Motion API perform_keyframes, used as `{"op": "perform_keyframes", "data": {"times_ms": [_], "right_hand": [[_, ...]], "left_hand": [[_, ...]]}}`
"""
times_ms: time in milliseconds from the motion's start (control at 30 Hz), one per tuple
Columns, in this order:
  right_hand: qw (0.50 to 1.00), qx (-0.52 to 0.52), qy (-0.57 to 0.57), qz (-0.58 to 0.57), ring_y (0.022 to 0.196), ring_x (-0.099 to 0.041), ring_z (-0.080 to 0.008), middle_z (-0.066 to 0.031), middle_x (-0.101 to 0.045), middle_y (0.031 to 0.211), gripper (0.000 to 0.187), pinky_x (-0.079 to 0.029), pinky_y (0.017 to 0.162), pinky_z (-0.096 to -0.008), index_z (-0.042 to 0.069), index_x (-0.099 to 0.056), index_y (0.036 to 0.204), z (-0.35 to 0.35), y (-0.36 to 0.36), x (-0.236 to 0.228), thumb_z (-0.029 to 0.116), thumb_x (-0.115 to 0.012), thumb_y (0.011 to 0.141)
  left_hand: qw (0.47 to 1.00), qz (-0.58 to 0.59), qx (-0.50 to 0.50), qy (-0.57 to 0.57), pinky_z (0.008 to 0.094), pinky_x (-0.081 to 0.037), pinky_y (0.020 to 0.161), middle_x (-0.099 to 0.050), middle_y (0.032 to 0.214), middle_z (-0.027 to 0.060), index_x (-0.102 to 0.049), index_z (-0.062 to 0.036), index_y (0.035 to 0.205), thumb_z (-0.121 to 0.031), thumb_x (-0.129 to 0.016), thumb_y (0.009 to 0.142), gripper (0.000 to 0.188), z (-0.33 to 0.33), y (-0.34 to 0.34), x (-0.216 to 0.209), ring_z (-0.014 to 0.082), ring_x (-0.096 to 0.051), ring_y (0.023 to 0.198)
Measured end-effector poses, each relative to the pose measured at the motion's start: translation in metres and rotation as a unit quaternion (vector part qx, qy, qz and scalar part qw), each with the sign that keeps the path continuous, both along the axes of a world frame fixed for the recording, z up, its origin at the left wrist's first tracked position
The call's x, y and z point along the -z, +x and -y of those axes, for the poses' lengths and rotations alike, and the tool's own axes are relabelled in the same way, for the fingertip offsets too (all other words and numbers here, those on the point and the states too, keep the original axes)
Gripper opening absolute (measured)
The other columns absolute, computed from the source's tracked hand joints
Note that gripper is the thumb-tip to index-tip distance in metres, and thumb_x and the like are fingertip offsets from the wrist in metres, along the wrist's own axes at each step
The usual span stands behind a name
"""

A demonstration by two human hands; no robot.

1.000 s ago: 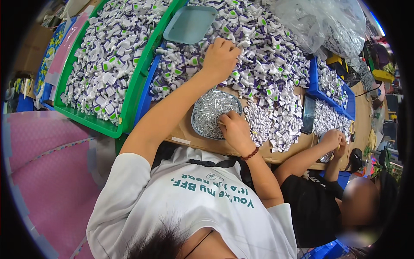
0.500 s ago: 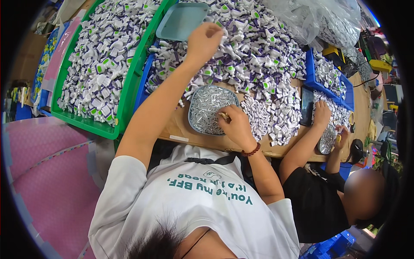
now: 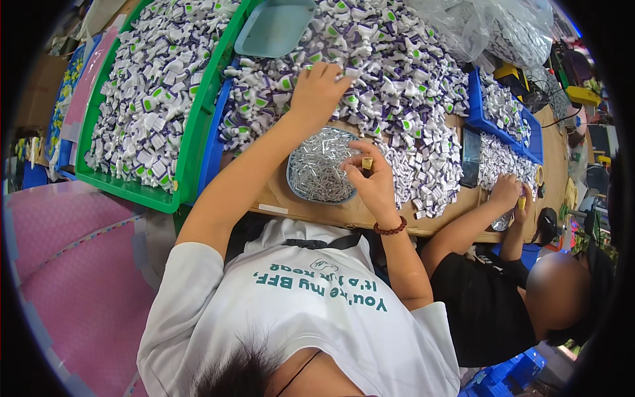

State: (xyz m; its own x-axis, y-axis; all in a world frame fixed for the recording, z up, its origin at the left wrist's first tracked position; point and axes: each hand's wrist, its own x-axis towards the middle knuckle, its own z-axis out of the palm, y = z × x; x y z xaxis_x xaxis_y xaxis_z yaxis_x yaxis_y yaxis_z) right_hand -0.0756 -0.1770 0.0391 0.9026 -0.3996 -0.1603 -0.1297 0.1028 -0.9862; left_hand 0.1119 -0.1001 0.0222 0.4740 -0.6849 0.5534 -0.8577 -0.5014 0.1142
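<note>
My left hand reaches forward into a big heap of white plastic parts with green and purple marks. Its fingertips lie among the pieces, and what they grip is hidden. My right hand, with a dark bead bracelet at the wrist, holds a small tan-handled tool upright at the right rim of a round dish of shiny metal pins. The dish sits on a brown board at the table's near edge.
A green crate full of the same parts stands on the left, with a blue crate wall beside it. A teal tray lies on the heap. To the right, a co-worker in black handles parts near a dark phone and blue bins.
My left hand has drawn back a little over the heap. My right hand has risen from the pin dish toward its right rim. The co-worker's hands have shifted slightly.
</note>
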Motion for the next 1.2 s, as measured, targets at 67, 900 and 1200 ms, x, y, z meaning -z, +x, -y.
{"op": "perform_keyframes", "data": {"times_ms": [67, 900, 1200], "right_hand": [[1.000, -0.006, -0.004, -0.022, 0.062, -0.051, -0.0034, -0.0004, -0.063, 0.074, 0.015, -0.042, 0.056, -0.0177, 0.001, -0.062, 0.096, 0.004, -0.004, -0.005, 0.000, -0.058, 0.082], [0.995, -0.007, 0.094, -0.009, 0.063, -0.050, -0.0031, -0.0011, -0.063, 0.079, 0.012, -0.039, 0.054, -0.0171, -0.001, -0.065, 0.094, 0.018, -0.008, -0.009, 0.007, -0.064, 0.085], [0.999, 0.003, -0.008, 0.047, 0.072, -0.052, -0.0053, -0.0005, -0.059, 0.079, 0.009, -0.041, 0.062, -0.0189, 0.000, -0.067, 0.089, -0.001, 0.003, -0.016, 0.002, -0.067, 0.080]], "left_hand": [[0.999, -0.024, 0.017, -0.025, 0.0391, -0.040, 0.083, -0.053, 0.101, 0.0016, -0.062, -0.0167, 0.105, -0.008, -0.069, 0.069, 0.037, -0.001, 0.000, -0.003, 0.0254, -0.046, 0.101], [0.874, -0.433, -0.021, -0.220, 0.0205, -0.039, 0.054, -0.062, 0.074, -0.0012, -0.064, -0.0033, 0.094, -0.017, -0.064, 0.085, 0.017, -0.024, -0.012, -0.064, 0.0033, -0.050, 0.066], [0.472, -0.821, 0.015, -0.322, 0.0188, -0.051, 0.066, -0.060, 0.088, 0.0007, -0.057, -0.0027, 0.107, -0.011, -0.057, 0.089, 0.019, -0.061, -0.074, -0.032, 0.0084, -0.059, 0.078]]}}
